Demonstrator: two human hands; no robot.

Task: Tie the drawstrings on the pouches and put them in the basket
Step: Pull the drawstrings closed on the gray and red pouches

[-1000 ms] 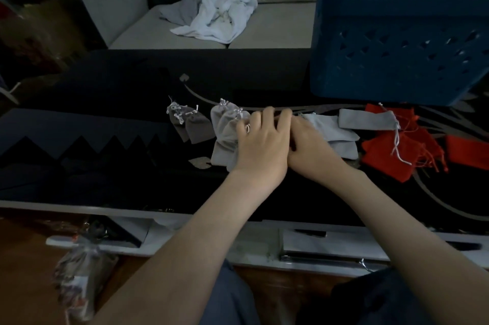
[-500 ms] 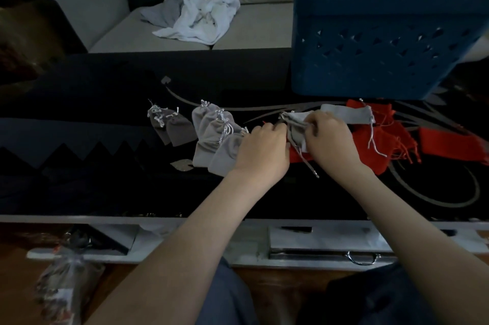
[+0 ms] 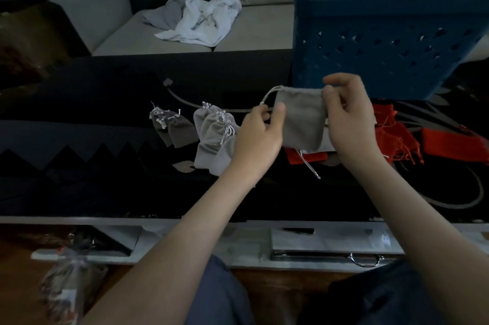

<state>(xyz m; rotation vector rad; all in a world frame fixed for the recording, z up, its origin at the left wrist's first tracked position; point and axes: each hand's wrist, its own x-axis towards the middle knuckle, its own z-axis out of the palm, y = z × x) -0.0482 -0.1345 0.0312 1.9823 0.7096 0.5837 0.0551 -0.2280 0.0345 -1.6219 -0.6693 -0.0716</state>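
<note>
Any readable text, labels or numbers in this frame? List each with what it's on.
No text can be read.
grey pouch: plain, no label.
blue basket: cut-out pattern only, no lettering.
clear packet at lower left: some print, too blurred to read.

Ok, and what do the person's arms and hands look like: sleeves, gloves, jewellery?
Both forearms are bare up to the frame edge, no sleeves in view. The left hand and right hand wear no gloves; no watch, bracelet or ring shows in this dim view.
</note>
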